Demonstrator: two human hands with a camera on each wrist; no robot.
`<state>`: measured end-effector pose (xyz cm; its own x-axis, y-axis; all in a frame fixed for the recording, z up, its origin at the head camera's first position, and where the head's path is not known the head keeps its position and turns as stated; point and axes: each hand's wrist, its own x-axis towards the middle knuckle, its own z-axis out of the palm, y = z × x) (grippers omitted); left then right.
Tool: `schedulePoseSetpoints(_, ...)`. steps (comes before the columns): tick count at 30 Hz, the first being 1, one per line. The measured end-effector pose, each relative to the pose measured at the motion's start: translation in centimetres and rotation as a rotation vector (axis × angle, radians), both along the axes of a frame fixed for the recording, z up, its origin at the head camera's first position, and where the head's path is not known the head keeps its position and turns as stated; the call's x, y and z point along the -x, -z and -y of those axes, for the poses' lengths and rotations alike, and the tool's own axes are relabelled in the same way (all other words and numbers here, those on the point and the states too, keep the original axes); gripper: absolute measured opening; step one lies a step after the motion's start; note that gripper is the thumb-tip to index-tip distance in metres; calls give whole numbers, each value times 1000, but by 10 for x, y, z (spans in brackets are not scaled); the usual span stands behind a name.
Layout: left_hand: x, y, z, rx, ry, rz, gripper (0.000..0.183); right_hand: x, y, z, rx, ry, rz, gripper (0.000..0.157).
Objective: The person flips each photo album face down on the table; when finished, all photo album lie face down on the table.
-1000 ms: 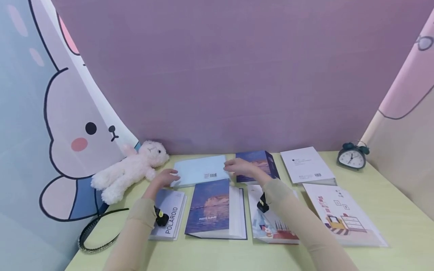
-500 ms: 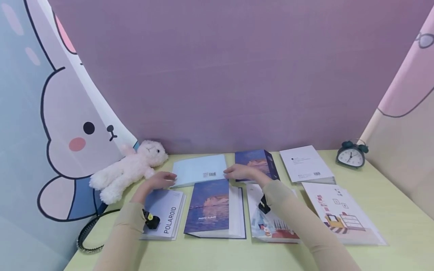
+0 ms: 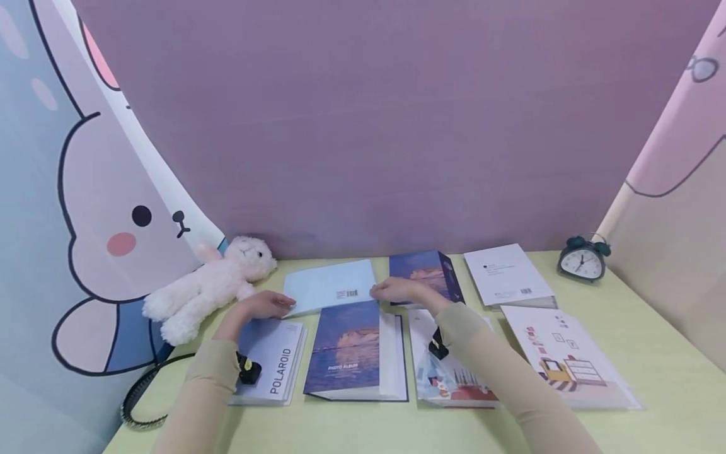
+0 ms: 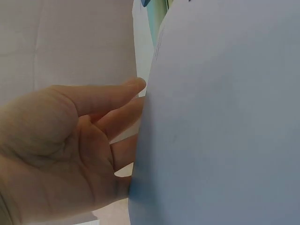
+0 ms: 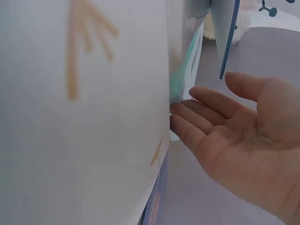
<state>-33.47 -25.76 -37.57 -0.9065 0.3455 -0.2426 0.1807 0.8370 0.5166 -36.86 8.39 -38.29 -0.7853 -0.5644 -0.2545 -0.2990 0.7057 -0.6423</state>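
Observation:
A light blue album (image 3: 328, 287) with a barcode lies at the back of the table. At its left near corner is my left hand (image 3: 263, 306), fingertips against the edge. In the left wrist view a pale cover hides part of that left hand (image 4: 70, 145), whose fingers look mostly straight. My right hand (image 3: 397, 290) is at the album's right edge. The right wrist view shows this right hand (image 5: 248, 136) palm in view, fingers extended and thumb apart, near a mint-coloured edge. Just in front lies a blue PHOTO ALBUM (image 3: 346, 347), partly over a white-paged one.
A POLAROID album (image 3: 280, 362) lies under my left forearm and an illustrated album (image 3: 445, 384) under my right. Further right are a white album (image 3: 507, 274), a room-picture album (image 3: 570, 359) and an alarm clock (image 3: 582, 260). A plush toy (image 3: 210, 287) and headband (image 3: 133, 403) are left.
My left hand has slid slightly toward me along the light blue album's left edge. My right hand has lowered a little at the right edge. The whole view has shifted slightly.

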Motion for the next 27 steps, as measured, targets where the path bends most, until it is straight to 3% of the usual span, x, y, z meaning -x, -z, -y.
schedulePoseSetpoints(8,4,-1,-3,45,-14,26,53,-2,-3,3,34,48,49,61)
schedulePoseSetpoints(18,11,-1,-9,113,-39,65,54,1,1,6,139,6,155,72)
schedulePoseSetpoints(23,14,3,-5,47,-66,74,56,0,5,7,150,-8,142,66)
schedulePoseSetpoints(27,15,5,-3,-53,-84,62,59,1,7,7,124,14,45,53)
